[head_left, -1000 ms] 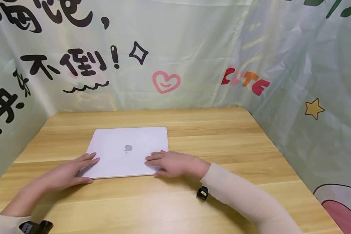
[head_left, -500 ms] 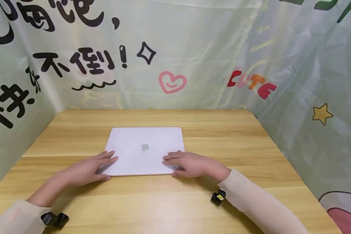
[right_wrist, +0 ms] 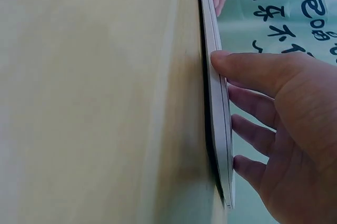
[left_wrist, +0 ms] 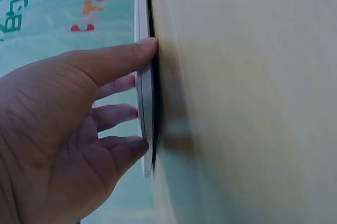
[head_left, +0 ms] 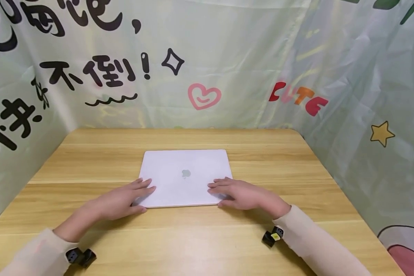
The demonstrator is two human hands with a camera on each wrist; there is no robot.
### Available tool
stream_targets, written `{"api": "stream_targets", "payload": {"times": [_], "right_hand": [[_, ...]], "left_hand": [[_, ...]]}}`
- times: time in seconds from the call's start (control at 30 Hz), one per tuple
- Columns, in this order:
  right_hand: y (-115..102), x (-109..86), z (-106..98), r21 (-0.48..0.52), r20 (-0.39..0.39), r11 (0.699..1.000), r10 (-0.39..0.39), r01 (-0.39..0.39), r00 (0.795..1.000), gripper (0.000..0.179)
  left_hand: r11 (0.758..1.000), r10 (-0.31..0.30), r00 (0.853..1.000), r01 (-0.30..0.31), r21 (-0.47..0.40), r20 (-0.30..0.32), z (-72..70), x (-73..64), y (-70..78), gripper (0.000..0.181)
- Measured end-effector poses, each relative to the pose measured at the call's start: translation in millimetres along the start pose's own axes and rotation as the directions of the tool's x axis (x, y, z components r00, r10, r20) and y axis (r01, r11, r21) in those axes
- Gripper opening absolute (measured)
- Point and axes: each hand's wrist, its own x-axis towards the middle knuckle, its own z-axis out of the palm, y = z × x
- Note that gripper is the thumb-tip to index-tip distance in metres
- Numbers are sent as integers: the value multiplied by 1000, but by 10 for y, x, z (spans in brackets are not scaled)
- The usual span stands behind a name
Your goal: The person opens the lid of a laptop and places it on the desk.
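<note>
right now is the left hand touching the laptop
Touching: the left wrist view shows the left hand with its thumb against the edge of the laptop.

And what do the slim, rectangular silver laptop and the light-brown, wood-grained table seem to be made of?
The laptop: probably metal, matte; its surface looks smooth and evenly coloured. The table: wood or perhaps laminate, slightly glossy; streaky grain, soft light reflection.

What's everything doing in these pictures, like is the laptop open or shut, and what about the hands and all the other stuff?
Laptop: shut, logo side up
Left hand: fingers on the lid, thumb at the front edge
Right hand: fingers on the lid, thumb at the front edge
Cloth backdrop: hanging, creased
Left black device: worn at the cuff; on or off, can't tell
Right black device: same
</note>
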Motion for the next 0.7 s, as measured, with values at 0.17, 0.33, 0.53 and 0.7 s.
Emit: {"api": "stream_targets", "payload": {"times": [0.17,0.33,0.53,0.7], "right_hand": [[26,-137,5,29,-26,999,31,-30,999,51],[39,-264,15,37,-52,998,45,-43,998,52],[62,-349,31,18,-98,999,34,-32,995,53],[94,-388,51,28,-101,997,68,-65,993,51]], "left_hand": [[999,18,1000,-19,31,8,29,83,114,66],[997,29,999,-32,68,35,21,154,224,66],[993,39,999,-42,114,34,-16,194,312,66],[987,79,996,-84,137,36,-6,261,363,66]]}}
